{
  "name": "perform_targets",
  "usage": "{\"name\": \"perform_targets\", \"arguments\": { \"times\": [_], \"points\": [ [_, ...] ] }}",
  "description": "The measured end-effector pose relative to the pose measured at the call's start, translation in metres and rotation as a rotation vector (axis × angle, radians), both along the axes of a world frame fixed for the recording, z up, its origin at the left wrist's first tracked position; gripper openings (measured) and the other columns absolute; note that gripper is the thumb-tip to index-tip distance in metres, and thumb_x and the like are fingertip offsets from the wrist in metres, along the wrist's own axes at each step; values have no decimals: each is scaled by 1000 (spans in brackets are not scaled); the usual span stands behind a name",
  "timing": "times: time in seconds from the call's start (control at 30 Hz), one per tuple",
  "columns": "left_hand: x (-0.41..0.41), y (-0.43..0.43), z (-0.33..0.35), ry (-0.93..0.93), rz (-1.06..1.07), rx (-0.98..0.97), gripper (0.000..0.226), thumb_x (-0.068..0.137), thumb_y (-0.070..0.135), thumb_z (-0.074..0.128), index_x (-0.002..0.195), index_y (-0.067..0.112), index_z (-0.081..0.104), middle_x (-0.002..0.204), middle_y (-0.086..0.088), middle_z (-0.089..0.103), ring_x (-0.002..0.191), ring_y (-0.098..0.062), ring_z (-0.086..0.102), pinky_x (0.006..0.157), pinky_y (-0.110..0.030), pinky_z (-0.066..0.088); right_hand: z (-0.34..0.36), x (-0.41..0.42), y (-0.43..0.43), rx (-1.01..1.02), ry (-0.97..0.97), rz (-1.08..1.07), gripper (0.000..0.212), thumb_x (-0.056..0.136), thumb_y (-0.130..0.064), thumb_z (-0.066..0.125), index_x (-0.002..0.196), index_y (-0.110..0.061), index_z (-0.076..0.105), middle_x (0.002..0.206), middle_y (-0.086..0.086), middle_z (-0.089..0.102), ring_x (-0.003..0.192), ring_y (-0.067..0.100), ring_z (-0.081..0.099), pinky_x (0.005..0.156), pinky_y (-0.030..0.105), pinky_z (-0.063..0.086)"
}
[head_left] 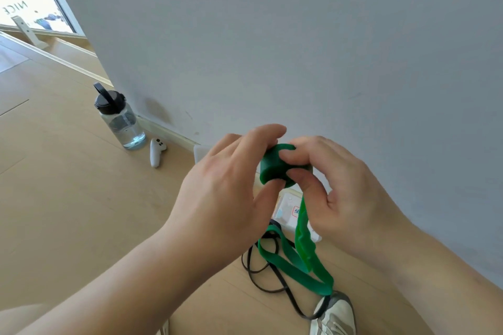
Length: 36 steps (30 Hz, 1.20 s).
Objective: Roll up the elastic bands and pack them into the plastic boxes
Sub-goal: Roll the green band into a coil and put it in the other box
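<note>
Green rubber, wound into a tight roll (275,164), sat at the centre of the frame, held off the wooden floor (68,212) between both hands. The left hand (226,185) pinched the roll's left end, thumb beneath and fingers curled over the top. The right hand (340,187) gripped the other end, thumb and forefinger pressed against the roll where the strip left it. The unwound tail (304,239) hung down to the lower centre-right, wavy along one edge, and looped on the floor beside a shoe (334,315) and a thin black band (261,275).

The band looked light, soft and springy, more tacky than slippery. The roll would probably spring loose if the pinch eased, so the best hold seemed to be across the outer wrap, with a thumb pinning the point where the tail came off.

A pale box (285,209) with a red-marked label lay partly hidden below the hands; whether it was open could not be told. A water bottle (119,117) and a white controller (156,151) stood by the wall at left.
</note>
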<state>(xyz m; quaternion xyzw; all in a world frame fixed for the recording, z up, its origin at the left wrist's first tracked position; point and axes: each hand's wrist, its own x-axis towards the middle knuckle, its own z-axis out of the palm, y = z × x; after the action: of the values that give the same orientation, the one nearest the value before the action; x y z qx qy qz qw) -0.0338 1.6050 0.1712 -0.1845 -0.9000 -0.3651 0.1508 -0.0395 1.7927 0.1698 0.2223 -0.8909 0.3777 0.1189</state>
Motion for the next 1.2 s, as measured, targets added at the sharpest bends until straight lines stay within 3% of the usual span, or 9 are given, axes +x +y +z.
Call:
{"name": "perform_targets", "arguments": {
  "times": [0.1, 0.23, 0.37, 0.57, 0.63, 0.8, 1.0, 1.1, 1.2],
  "points": [
    [-4, -4, 0, -127, -3, 194, 53, 84, 18, 82, 129, 35, 60, 110, 23, 67, 100, 0, 63, 78, -23, 56, -1, 1, -1, -39, 58, 19, 17, 99, -11, 59, 113, -13, 70, 113, -5, 69, 107, 15, 66, 91, 33, 55],
    [-5, -7, 6, -188, -30, 385, 34, 85, 11, 82, 108, 34, 70, 102, 22, 69, 104, -9, 68, 79, -18, 58, 5, 1, 1, -379, -118, -70, 20, 89, -19, 71, 109, -20, 73, 122, -8, 72, 116, 13, 70, 98, 30, 57],
    [-3, -6, 8, -239, -27, 597, 41, 87, 7, 81, 111, 39, 73, 104, 17, 74, 100, -13, 74, 83, -21, 60, 9, 3, -3, -563, -254, -48, 29, 82, -15, 75, 109, -25, 73, 109, -6, 79, 104, 17, 75, 94, 34, 60],
    [1, 8, 4, -402, -27, 944, 28, 89, -1, 75, 108, 20, 73, 102, 2, 80, 101, -16, 75, 81, -27, 61, 14, 3, -16, -758, -288, -125, 26, 83, -4, 76, 107, -13, 72, 99, -2, 81, 95, 16, 78, 82, 24, 60],
    [0, 8, 2, -454, -35, 913, 23, 89, 3, 77, 104, 20, 71, 102, 5, 79, 102, -17, 75, 79, -29, 62, 12, 3, -13, -694, -259, -153, 22, 85, -3, 77, 103, -15, 74, 97, -4, 81, 93, 13, 78, 81, 22, 60],
    [-4, -2, -1, -269, 0, 348, 26, 83, 21, 83, 102, 28, 66, 114, 21, 70, 99, -1, 70, 77, -21, 60, 8, 5, -8, -318, -144, -117, 28, 88, 7, 72, 99, -19, 77, 104, -23, 74, 101, -3, 71, 88, 8, 52],
    [-5, -3, 7, -287, -67, 349, 40, 86, 6, 79, 113, 33, 67, 104, 23, 72, 109, 3, 67, 81, -16, 59, 4, 3, -6, -220, 24, -32, 23, 84, 9, 68, 94, -9, 78, 103, -4, 78, 96, 7, 73, 84, 18, 58],
    [-7, -8, 8, -354, -103, 426, 38, 87, 5, 78, 110, 34, 68, 106, 24, 71, 108, 2, 68, 79, -16, 60, 7, 1, -1, -424, -152, -64, 21, 77, 4, 84, 91, -12, 81, 106, -9, 79, 103, 9, 75, 92, 26, 59],
    [-7, -12, 9, -377, -123, 526, 34, 88, 5, 78, 107, 32, 69, 106, 15, 73, 110, -4, 69, 80, -25, 63, 10, -3, 5, -602, -286, -46, 21, 73, -8, 81, 94, -11, 80, 108, 2, 79, 102, 19, 76, 94, 37, 60]
  ]
}}
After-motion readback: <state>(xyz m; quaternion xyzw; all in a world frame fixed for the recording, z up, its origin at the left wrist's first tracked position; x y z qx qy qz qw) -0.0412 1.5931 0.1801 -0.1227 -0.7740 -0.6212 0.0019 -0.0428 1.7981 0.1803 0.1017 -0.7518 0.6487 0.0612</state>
